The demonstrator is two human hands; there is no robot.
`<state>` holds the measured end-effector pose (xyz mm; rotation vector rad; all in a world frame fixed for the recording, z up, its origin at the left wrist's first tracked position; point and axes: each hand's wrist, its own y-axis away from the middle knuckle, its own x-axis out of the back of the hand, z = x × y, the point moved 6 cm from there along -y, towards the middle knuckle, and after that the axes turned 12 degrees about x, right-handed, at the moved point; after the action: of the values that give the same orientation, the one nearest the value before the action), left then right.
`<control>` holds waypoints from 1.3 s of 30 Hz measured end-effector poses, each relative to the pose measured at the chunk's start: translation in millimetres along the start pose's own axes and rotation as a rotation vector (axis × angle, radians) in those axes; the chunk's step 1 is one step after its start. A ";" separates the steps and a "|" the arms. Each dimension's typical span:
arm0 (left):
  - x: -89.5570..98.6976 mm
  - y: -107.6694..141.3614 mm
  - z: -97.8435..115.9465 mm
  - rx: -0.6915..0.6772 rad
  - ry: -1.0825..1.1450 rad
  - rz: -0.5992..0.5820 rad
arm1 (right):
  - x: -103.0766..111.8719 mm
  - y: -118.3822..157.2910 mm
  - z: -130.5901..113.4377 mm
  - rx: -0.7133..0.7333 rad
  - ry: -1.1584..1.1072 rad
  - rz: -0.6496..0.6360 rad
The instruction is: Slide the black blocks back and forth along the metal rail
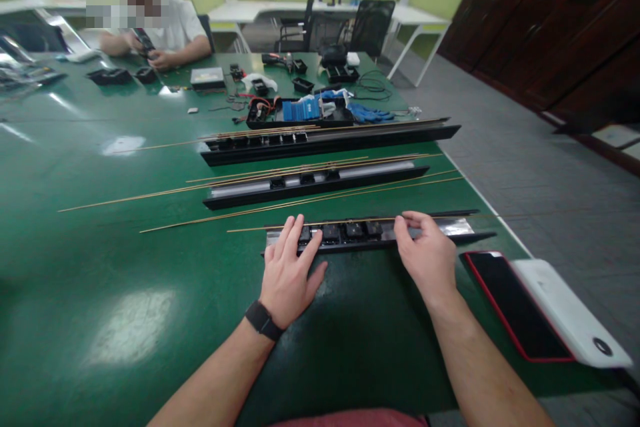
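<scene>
Bright, even light from overhead here, and it bounces hard off the green tabletop (100,267): one broad pale glare patch low on the left, smaller ones further back. Shadows are soft and short, just a dark smudge under the left hand (290,273) and right hand (425,257). The centre is crisp. Out at the edges the wide lens bends straight lines and stretches things, and the dark cabinets (550,33) on the right go murky.

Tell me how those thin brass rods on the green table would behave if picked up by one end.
The brass rods look very long and thin, so they would likely sag and whip. Being round, they probably roll on the smooth table. They seem light and easily bent.
</scene>
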<state>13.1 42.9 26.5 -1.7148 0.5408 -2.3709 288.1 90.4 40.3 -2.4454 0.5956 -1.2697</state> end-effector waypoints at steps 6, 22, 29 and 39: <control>2.6 0.7 -2.2 0.012 0.072 0.053 | -0.1 -0.8 -0.7 0.006 0.004 -0.004; 1.3 0.4 3.3 -0.004 0.005 -0.005 | -0.1 -0.6 -0.8 -0.014 0.005 -0.028; 1.3 -1.3 7.1 0.004 -0.030 -0.024 | -0.6 -0.2 -0.1 -0.001 0.007 -0.017; 1.9 -0.7 5.5 0.012 -0.009 -0.009 | -2.4 -0.8 1.6 0.003 0.019 -0.019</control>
<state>17.8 41.9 29.9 -1.7256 0.5172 -2.3665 288.3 92.4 38.1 -2.4451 0.5767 -1.3013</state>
